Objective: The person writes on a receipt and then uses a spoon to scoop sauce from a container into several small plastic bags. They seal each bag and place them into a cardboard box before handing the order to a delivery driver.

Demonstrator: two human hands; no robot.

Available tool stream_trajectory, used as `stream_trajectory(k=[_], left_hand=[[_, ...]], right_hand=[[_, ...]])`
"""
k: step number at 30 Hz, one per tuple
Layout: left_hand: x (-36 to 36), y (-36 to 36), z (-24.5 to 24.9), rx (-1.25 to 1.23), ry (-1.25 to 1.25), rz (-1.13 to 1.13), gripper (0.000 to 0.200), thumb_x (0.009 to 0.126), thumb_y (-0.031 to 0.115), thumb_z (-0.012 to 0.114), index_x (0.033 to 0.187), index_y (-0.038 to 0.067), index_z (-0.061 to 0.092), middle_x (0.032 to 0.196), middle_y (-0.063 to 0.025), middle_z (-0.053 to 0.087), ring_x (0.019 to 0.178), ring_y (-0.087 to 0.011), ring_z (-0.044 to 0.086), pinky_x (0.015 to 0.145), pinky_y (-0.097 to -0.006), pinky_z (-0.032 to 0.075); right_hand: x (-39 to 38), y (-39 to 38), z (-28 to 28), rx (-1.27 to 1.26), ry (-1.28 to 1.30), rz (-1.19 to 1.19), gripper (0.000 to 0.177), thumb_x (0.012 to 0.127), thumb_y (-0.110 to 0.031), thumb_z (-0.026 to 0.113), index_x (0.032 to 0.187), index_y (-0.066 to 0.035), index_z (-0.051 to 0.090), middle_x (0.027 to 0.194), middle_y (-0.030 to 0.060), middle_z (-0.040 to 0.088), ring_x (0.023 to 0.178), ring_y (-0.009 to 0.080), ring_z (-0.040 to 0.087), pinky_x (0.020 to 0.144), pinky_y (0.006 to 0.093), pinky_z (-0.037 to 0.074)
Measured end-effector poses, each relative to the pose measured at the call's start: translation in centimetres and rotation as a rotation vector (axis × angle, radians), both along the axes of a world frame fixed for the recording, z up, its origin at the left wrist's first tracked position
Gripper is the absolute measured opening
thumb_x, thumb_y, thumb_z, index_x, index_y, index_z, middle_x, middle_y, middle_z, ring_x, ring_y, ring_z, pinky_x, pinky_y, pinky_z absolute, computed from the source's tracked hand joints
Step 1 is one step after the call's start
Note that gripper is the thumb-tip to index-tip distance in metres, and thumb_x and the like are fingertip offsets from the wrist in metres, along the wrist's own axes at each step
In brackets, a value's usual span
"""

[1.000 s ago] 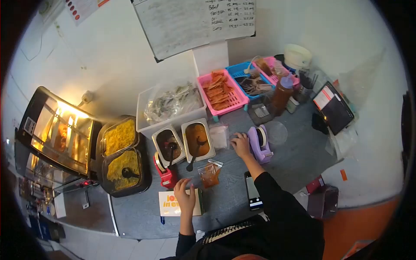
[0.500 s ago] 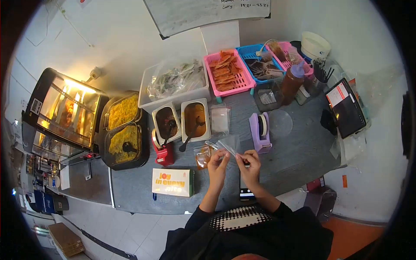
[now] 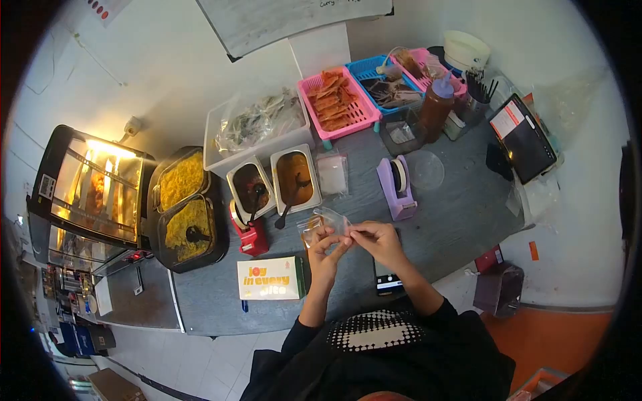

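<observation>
Between my two hands is a small clear plastic bag (image 3: 332,219), held above the grey table. My left hand (image 3: 324,257) pinches its lower edge with thumb and fingers. From the right, my right hand (image 3: 378,242) has thumb and forefinger closed on the bag's side, close to the left fingertips. Just behind the left fingers lies a clear packet with orange-brown contents (image 3: 309,228), partly hidden. A phone (image 3: 388,281) with a lit screen rests on the table under my right forearm. Beyond the hands sits a stack of clear bags (image 3: 332,175).
Left of the hands are a white box (image 3: 269,279), a red tape dispenser (image 3: 252,239) and two sauce pans (image 3: 294,179) with ladles. A purple tape dispenser (image 3: 398,194) stands to the right. Behind are a pink basket (image 3: 364,113), a squeeze bottle (image 3: 437,117) and a tablet (image 3: 525,144).
The camera view has shifted slightly. My right hand has turned so its fingers point left, closer to my left fingertips. The bag stays between both hands.
</observation>
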State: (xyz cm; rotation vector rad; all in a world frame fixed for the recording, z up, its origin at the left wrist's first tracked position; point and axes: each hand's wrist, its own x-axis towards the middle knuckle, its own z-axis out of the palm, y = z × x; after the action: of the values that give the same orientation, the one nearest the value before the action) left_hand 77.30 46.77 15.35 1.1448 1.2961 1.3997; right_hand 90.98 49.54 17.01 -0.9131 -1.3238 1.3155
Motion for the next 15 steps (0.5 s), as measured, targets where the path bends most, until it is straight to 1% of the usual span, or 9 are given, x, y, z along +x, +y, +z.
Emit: stream_trajectory(k=[1,2,5,6,7,9,11,12,15], left_hand=[[-0.1,-0.2,-0.5,-0.062,-0.089,0.009,0.010,0.067,0.011,0.069,0.075,0.007,0.065,0.096,-0.0050,0.047,0.097,-0.0172,0.043,0.085,-0.0272,0.032],[-0.3,-0.3,-2.4,-0.054,-0.049,0.022,0.011,0.071,0.016,0.063,0.077,0.006,0.065,0.096,-0.0058,0.048,0.095,-0.0200,0.042,0.083,-0.0333,0.030],[0.1,-1.1,-0.2,-0.081,0.777,0.108,0.017,0.072,0.021,0.057,0.078,0.006,0.064,0.097,-0.0061,0.049,0.092,-0.0246,0.041,0.080,-0.0394,0.026],[-0.2,-0.9,-0.5,-0.019,0.912,0.116,0.021,0.070,0.025,0.054,0.074,0.008,0.064,0.096,-0.0053,0.051,0.090,-0.0280,0.039,0.075,-0.0436,0.023],[-0.6,-0.9,-0.4,-0.033,1.047,0.112,0.020,0.070,0.025,0.054,0.074,0.009,0.064,0.095,-0.0047,0.051,0.090,-0.0272,0.040,0.075,-0.0442,0.023],[-1.2,-0.8,0.1,-0.062,1.312,0.113,0.018,0.069,0.025,0.055,0.076,0.010,0.064,0.092,-0.0036,0.052,0.091,-0.0256,0.040,0.075,-0.0453,0.024],[-1.3,-0.6,0.0,-0.031,1.288,0.116,0.018,0.067,0.028,0.058,0.069,0.011,0.064,0.090,-0.0029,0.052,0.092,-0.0256,0.041,0.074,-0.0460,0.023],[-1.3,-0.4,-0.2,-0.011,1.260,0.134,0.019,0.066,0.029,0.057,0.067,0.011,0.065,0.092,-0.0030,0.052,0.094,-0.0263,0.040,0.074,-0.0462,0.023],[-1.9,-0.1,-0.5,0.058,1.202,0.258,0.014,0.063,0.027,0.063,0.065,0.014,0.063,0.091,-0.0018,0.050,0.095,-0.0269,0.039,0.074,-0.0449,0.023]], right_hand=[[-0.4,-0.4,0.0,0.082,-0.130,-0.024,0.016,0.074,-0.001,0.060,0.089,0.005,0.060,0.077,0.0109,0.060,0.067,0.0155,0.060,0.061,0.0209,0.048],[-0.8,-0.8,0.0,0.165,-0.260,-0.045,0.018,0.074,0.000,0.060,0.091,0.005,0.060,0.076,0.0111,0.059,0.067,0.0164,0.060,0.059,0.0212,0.047],[-1.8,-2.2,0.0,0.423,-0.626,-0.050,0.030,0.068,0.003,0.059,0.099,0.003,0.057,0.074,0.0108,0.052,0.066,0.0213,0.054,0.059,0.0276,0.045],[-2.1,-2.3,-0.7,0.495,-0.704,-0.046,0.033,0.067,0.003,0.058,0.100,0.003,0.057,0.073,0.0106,0.050,0.067,0.0220,0.052,0.060,0.0292,0.044],[-2.4,-2.3,-1.3,0.569,-0.781,-0.041,0.035,0.066,0.004,0.058,0.101,0.003,0.056,0.073,0.0104,0.048,0.067,0.0227,0.051,0.061,0.0308,0.044],[-2.3,-1.9,-1.6,0.484,-0.804,-0.054,0.033,0.067,0.004,0.055,0.100,0.002,0.057,0.073,0.0101,0.046,0.070,0.0236,0.049,0.063,0.0321,0.043],[-2.5,-1.3,-1.3,0.413,-0.763,-0.076,0.032,0.068,0.004,0.055,0.100,0.001,0.057,0.073,0.0099,0.046,0.069,0.0235,0.050,0.063,0.0321,0.043],[-2.9,-1.2,-1.7,0.433,-0.696,-0.105,0.032,0.069,0.006,0.054,0.100,0.001,0.057,0.072,0.0093,0.047,0.062,0.0199,0.051,0.059,0.0297,0.045],[-2.8,-0.6,-1.5,0.205,-0.461,-0.129,0.032,0.067,0.008,0.056,0.098,0.001,0.055,0.072,0.0079,0.049,0.055,0.0144,0.051,0.052,0.0249,0.046]])
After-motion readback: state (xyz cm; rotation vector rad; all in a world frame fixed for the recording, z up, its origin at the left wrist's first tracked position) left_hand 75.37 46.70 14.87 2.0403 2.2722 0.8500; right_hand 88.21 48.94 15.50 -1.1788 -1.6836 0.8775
